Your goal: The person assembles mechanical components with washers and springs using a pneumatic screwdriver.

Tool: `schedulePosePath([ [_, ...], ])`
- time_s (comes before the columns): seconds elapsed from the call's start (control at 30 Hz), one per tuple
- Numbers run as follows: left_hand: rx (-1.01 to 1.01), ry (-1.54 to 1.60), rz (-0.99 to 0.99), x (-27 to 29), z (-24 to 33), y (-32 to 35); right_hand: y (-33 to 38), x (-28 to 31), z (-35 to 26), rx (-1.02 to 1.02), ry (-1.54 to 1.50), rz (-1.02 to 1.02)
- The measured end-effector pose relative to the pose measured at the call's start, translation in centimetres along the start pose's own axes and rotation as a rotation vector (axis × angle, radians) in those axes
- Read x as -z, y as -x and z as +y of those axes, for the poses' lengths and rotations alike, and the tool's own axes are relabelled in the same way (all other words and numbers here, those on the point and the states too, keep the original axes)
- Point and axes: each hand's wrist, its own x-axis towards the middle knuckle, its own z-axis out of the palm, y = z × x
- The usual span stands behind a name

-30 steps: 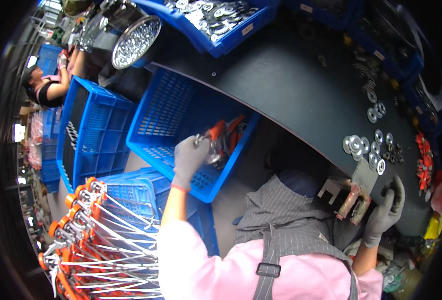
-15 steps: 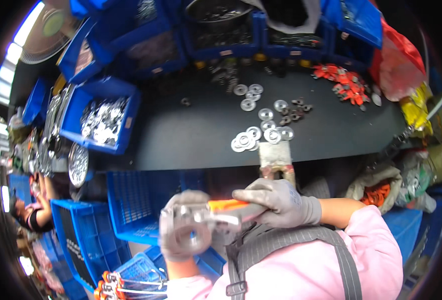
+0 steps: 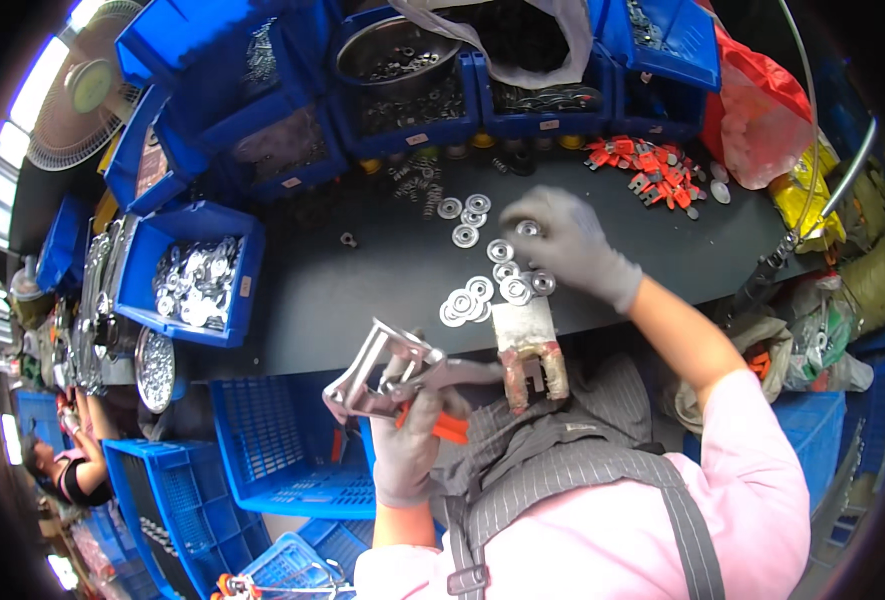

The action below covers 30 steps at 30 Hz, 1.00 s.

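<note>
My left hand (image 3: 409,440), in a grey glove, grips a bare metal clamp-like tool (image 3: 387,375) with an orange handle part, held over my lap near the bench edge. My right hand (image 3: 562,245), also gloved, reaches over the dark bench (image 3: 362,280) and its fingers pinch a round silver washer (image 3: 528,228). Below it lie several more washers (image 3: 482,290) in a loose group. A rusty metal fixture (image 3: 527,350) stands at the bench's near edge, between my two hands.
Blue bins of metal parts (image 3: 402,90) line the back, and one bin of silver discs (image 3: 197,280) stands at left. Orange-red clips (image 3: 647,165) lie at back right beside a red bag (image 3: 762,120). Blue crates (image 3: 282,450) sit below the bench. Another person (image 3: 67,470) works far left.
My right hand left the tool and reached forward to the washers on the bench. My left hand kept the tool and lifted it a little to the right.
</note>
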Motion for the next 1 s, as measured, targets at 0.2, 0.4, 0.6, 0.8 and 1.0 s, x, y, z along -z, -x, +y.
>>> schedulePosePath([
  [0.2,-0.123,0.270,-0.025,-0.9,2.3,0.1,-7.7,-4.9,8.5,-0.101,0.714,-0.116],
  [0.4,-0.189,0.309,-0.062,-1.4,3.1,-1.5,-9.7,-4.9,8.1,-0.105,0.784,-0.207],
  [0.6,-0.208,0.246,-0.111,-4.3,3.4,-3.7,-10.7,-4.9,7.5,-0.022,0.743,-0.241],
  [0.8,-0.229,-0.046,-0.007,-4.4,4.2,-4.4,-7.8,-3.0,4.9,-0.268,0.215,0.012],
  [1.0,-0.280,-0.358,0.329,-6.2,2.6,-8.9,-2.8,-0.6,-3.2,-0.686,-1.464,-0.118],
])
